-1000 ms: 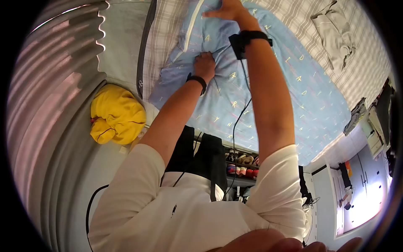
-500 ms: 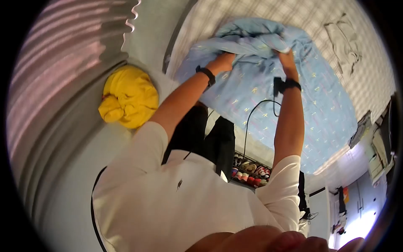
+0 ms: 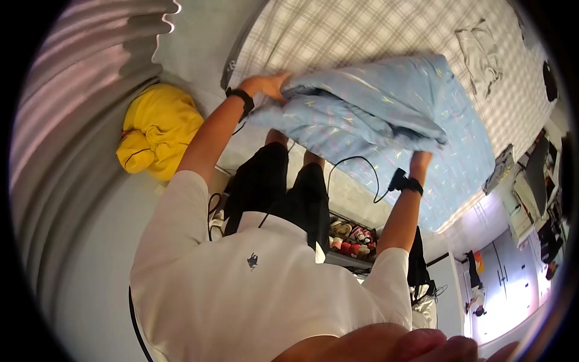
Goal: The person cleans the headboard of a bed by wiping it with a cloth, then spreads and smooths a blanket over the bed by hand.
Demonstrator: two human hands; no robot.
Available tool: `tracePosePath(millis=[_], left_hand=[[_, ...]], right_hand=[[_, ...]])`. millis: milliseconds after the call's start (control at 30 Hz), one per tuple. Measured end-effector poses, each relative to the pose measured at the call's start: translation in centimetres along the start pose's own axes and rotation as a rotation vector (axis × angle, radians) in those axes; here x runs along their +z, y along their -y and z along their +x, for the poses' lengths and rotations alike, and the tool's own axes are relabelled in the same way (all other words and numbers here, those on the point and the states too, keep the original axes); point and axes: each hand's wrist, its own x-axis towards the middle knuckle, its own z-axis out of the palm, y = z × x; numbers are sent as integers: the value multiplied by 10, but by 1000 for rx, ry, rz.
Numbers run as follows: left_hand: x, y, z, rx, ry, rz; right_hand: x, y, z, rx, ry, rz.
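Note:
A light blue quilt with small yellow letters lies bunched and partly folded over on the bed, its near edge hanging toward my legs. At the quilt's left end is my left hand, with its fingers against the fabric and partly blurred; its grip is unclear. My right hand is at the near right part of the fold, its fingers hidden under the blue cloth. Both wrists wear black bands, and a cable runs from the right one.
The bed's plaid sheet spreads beyond the quilt, with a grey garment on it. A yellow cloth bundle sits at the left beside a grey curtain. Shoes stand on a rack below the bed's edge.
The quilt's far part has been pulled toward me and folded over, uncovering more plaid sheet. My left hand has moved left, and my right hand has come nearer to me.

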Motion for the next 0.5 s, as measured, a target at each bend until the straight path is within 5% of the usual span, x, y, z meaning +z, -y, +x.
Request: tracePosePath(millis=[100,200,300,400,500], left_hand=[[82,24,40,135,-2,-81],[98,-35,21,214,-484,-175],[117,-16,32,226,-371,-102],[104,-33,-2,260,-306,-222],[101,-32,-2,265,-291,-127]], right_hand=[[48,0,-34,97,141,-263],[97,-20,-66,128,92,-17],[144,-20,-119,173,-3,-13],[162,-42,-163,52,-58,-481],[169,-80,-195,328,-134,-436]])
